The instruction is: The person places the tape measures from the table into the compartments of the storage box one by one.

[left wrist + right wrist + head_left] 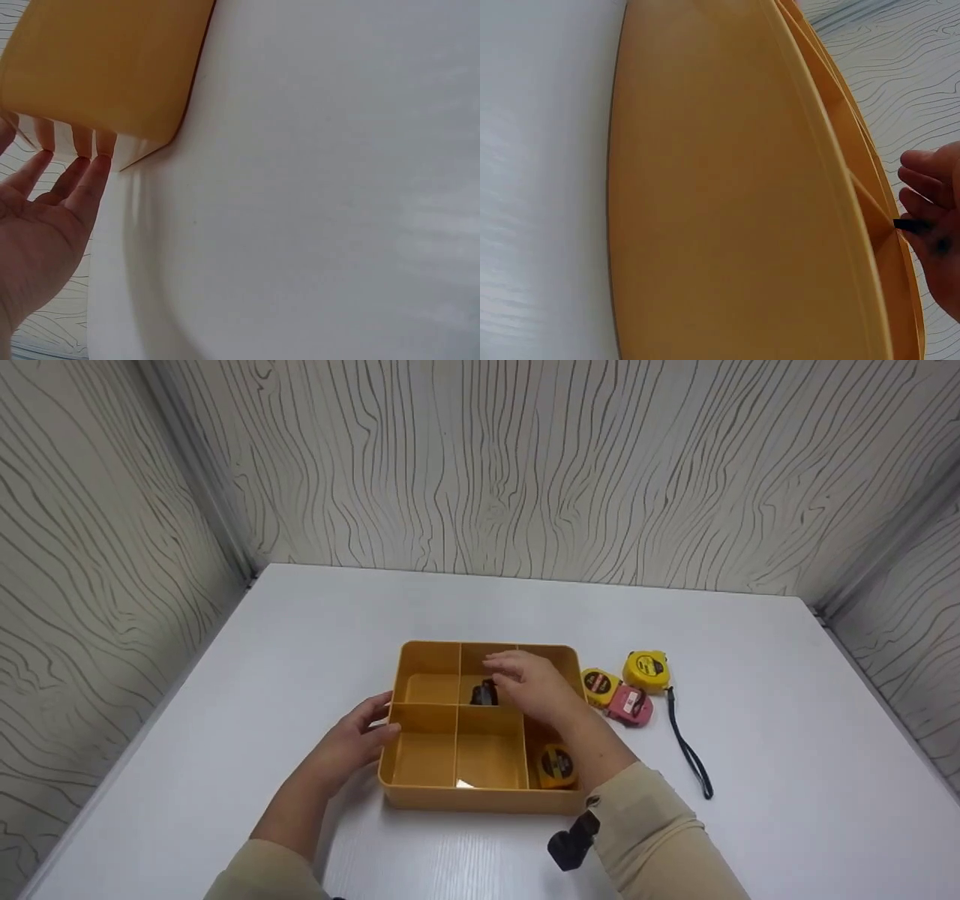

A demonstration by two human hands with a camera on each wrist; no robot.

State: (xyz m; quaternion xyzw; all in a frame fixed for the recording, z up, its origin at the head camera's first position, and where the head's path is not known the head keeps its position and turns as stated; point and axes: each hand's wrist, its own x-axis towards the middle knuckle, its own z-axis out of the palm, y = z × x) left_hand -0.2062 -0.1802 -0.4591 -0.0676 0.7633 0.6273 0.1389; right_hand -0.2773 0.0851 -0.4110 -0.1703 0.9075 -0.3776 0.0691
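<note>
An orange divided tray (487,800) stands on the white table. My left hand (352,746) rests against its left side, thumb at the rim; the left wrist view shows the straight fingers of this hand (56,217) touching the outer wall (105,67). Over the back of the tray is my right hand (540,690), fingers extended. A small dark object (484,693) is in the back middle compartment, just below those fingertips. In the right wrist view a blurred black piece (911,224) shows by the thumb of my right hand (934,195); contact is unclear.
A yellow tape measure (556,766) lies in the front right compartment. Right of the tray are a yellow-and-black tape measure (599,684), a pink one (631,706) and a yellow one (646,669) with a dark strap (685,750). Patterned panels (480,472) surround the table.
</note>
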